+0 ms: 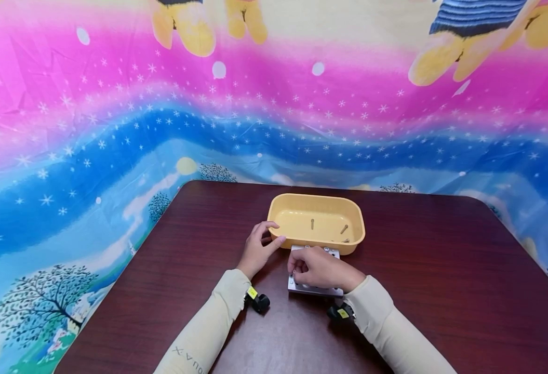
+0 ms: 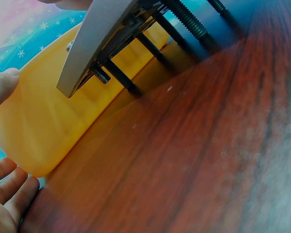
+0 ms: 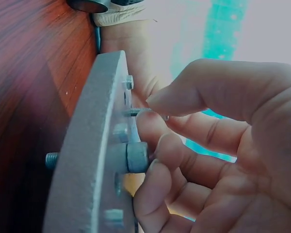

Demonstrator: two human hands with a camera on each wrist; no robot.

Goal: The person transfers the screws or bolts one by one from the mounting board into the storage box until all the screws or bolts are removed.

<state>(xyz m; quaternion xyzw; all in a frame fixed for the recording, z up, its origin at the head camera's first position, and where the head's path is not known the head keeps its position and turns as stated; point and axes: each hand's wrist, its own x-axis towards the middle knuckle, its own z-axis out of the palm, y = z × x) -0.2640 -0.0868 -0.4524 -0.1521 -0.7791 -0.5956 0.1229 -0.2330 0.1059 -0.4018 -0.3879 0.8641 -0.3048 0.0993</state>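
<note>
In the head view my left hand (image 1: 257, 248) holds the near left corner of a yellow plastic bin (image 1: 355, 234); its thumb lies on the outer wall. My right hand (image 1: 322, 266) is over a silver metal plate (image 1: 297, 287) just in front of the bin. In the right wrist view its thumb and forefinger pinch a small threaded screw (image 3: 139, 111), which stands at the plate's face. Other screws stick out of the plate, among them a thick cylindrical-head screw (image 3: 137, 157). Several threaded shanks (image 2: 119, 75) hang from the plate's underside in the left wrist view.
Loose screws lie on the bin's floor, one near its middle (image 1: 312, 224) and another (image 1: 344, 229) towards the right. A dark wooden table (image 1: 442, 270) bears everything. A printed cloth backdrop (image 1: 274, 114) hangs behind the table's far edge.
</note>
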